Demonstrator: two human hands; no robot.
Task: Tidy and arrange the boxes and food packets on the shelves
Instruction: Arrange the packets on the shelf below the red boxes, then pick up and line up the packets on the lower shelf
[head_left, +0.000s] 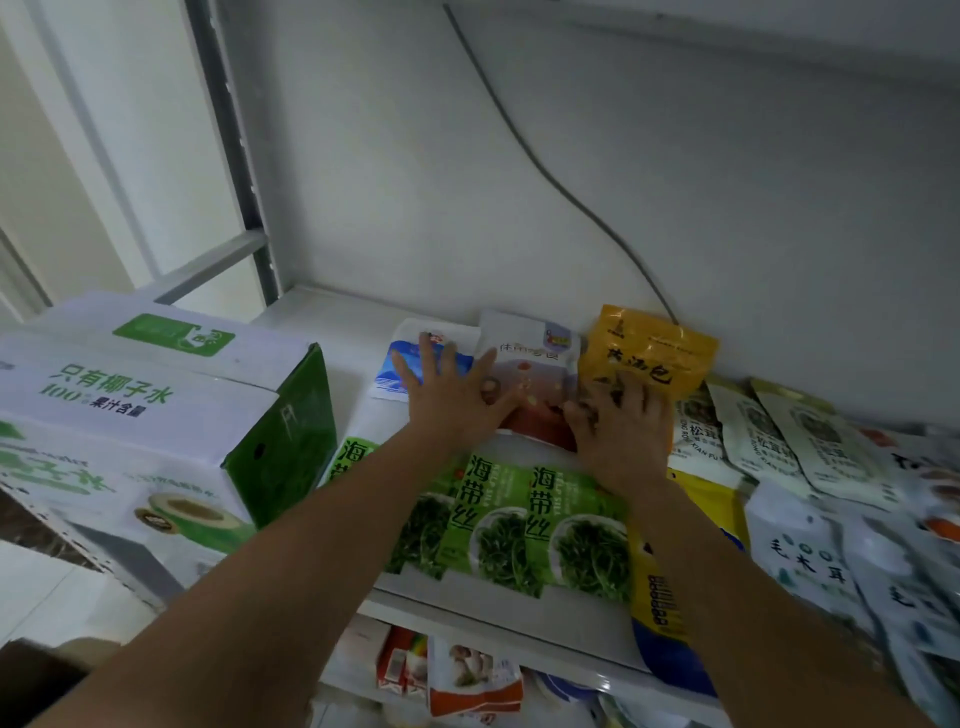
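The left hand (447, 395) lies flat, fingers spread, across the blue packet (390, 375) and the pale packet (535, 358) at the back of the shelf (332, 322). The right hand (621, 426) sits on the foot of the yellow packet (649, 348), fingers bent; whether it grips or only presses, I cannot tell. All three packets lean on the wall, side by side, behind the green packets (524, 519) and right of the box (156, 405). To do this well, press evenly with both palms, nudge the packets until their edges meet, and lift the hands off slowly so the row does not slump forward
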